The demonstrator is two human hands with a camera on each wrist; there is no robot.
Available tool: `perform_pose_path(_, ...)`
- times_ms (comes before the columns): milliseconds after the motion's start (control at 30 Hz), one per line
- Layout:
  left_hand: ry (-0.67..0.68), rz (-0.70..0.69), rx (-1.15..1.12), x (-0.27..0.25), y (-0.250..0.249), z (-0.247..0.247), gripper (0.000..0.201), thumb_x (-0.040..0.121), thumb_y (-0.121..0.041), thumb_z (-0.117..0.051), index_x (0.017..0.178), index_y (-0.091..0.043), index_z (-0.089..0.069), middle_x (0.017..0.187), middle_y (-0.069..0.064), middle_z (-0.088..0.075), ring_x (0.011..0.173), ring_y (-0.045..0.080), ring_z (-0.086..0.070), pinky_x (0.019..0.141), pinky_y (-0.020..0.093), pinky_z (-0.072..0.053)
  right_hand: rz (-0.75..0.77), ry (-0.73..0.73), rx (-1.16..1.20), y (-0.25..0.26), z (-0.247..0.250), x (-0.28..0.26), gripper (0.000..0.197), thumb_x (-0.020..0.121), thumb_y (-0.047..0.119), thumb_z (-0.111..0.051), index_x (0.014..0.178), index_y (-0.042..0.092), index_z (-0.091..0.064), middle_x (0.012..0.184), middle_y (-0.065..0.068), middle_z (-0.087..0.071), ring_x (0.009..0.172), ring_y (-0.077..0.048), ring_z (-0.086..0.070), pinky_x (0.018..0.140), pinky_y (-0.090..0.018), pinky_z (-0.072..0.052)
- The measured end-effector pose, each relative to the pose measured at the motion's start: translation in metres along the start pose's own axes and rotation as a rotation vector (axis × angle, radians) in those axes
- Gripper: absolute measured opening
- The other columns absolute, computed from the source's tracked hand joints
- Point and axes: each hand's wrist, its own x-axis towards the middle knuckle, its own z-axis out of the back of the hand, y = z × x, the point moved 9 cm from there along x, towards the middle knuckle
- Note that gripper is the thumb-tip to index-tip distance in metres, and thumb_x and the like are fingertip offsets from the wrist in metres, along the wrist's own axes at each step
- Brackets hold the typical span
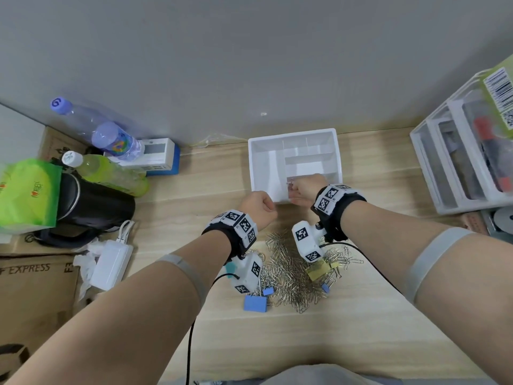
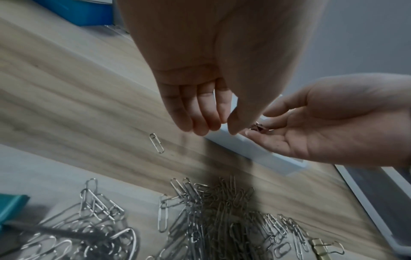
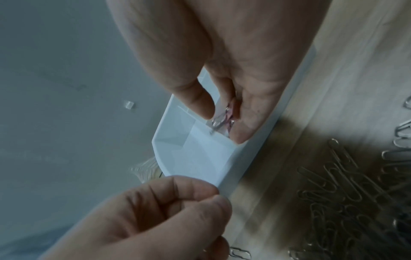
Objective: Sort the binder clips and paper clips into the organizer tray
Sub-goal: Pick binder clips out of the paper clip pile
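A white organizer tray (image 1: 252,168) (image 2: 233,142) (image 3: 177,151) with several compartments stands at the back of the wooden desk. My right hand (image 1: 301,187) (image 3: 222,112) hovers over its front compartment and pinches a small pink binder clip (image 2: 258,127) (image 3: 224,117) between thumb and fingers. Just outside the tray's front left corner, my left hand (image 1: 259,205) (image 2: 213,126) (image 3: 177,207) has curled fingers meeting the thumb, with nothing visible in them. A pile of silver paper clips (image 1: 288,279) (image 2: 222,219) (image 3: 333,193) lies under both wrists, with a blue binder clip (image 1: 256,303) and gold binder clips (image 1: 319,270) (image 2: 322,246).
One loose paper clip (image 2: 156,142) lies between the pile and the tray. A white drawer unit (image 1: 458,162) stands at the right. Bottles (image 1: 111,168), a black bag (image 1: 91,204), a white power bank (image 1: 111,262) and a cardboard box (image 1: 33,295) crowd the left.
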Motion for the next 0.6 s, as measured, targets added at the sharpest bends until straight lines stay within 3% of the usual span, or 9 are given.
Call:
perform_pose_path(167, 0.032, -0.003, 0.021, 0.002, 0.000, -0.004, 0.008, 0.081, -0.015, -0.063, 0.088, -0.017, -0.065, 0.081, -0.007, -0.058, 0.080, 0.015, -0.058, 0.073, 0.026, -0.050, 0.031, -0.030, -0.066, 0.000, 0.002, 0.000, 0.006, 0.093, 0.014, -0.056, 0.096, 0.012, -0.061, 0.102, -0.009, -0.064, 0.081, -0.017, -0.065, 0.065, -0.024, -0.054)
perform_pose_path(267, 0.035, -0.017, 0.035, 0.000, -0.003, -0.005, 0.005, 0.080, -0.017, -0.064, 0.085, -0.019, -0.065, 0.080, -0.008, -0.059, 0.084, 0.018, -0.062, 0.075, 0.029, -0.053, 0.055, -0.067, -0.110, 0.003, 0.008, -0.007, 0.017, 0.092, 0.015, -0.057, 0.106, 0.008, -0.064, 0.103, -0.011, -0.069, 0.084, -0.019, -0.067, 0.074, -0.029, -0.059)
perform_pose_path(367, 0.053, -0.032, 0.055, -0.005, -0.007, -0.008, 0.006, 0.080, -0.014, -0.063, 0.081, -0.020, -0.063, 0.079, -0.007, -0.059, 0.083, 0.018, -0.062, 0.071, 0.027, -0.051, 0.056, -0.164, -0.132, 0.002, 0.021, -0.022, 0.018, 0.091, 0.003, -0.050, 0.094, -0.003, -0.066, 0.094, -0.017, -0.072, 0.091, -0.030, -0.071, 0.088, -0.045, -0.058)
perform_pose_path(467, 0.086, -0.046, 0.076, -0.011, -0.008, -0.014, 0.006, 0.078, -0.017, -0.065, 0.082, -0.020, -0.062, 0.079, -0.007, -0.059, 0.081, 0.018, -0.062, 0.071, 0.028, -0.053, 0.071, -0.222, -0.143, 0.000, 0.032, -0.037, 0.021, 0.092, 0.006, -0.045, 0.084, 0.007, -0.065, 0.079, -0.009, -0.069, 0.087, -0.030, -0.073, 0.083, -0.048, -0.059)
perform_pose_path(600, 0.100, -0.074, 0.135, -0.021, -0.012, -0.025, 0.008, 0.081, -0.019, -0.069, 0.087, -0.015, -0.066, 0.078, -0.006, -0.057, 0.079, 0.017, -0.059, 0.068, 0.026, -0.048, 0.082, -0.223, -0.210, -0.011, 0.043, -0.055, 0.019, 0.090, 0.011, -0.050, 0.080, 0.008, -0.065, 0.076, -0.016, -0.073, 0.078, -0.033, -0.074, 0.075, -0.051, -0.061)
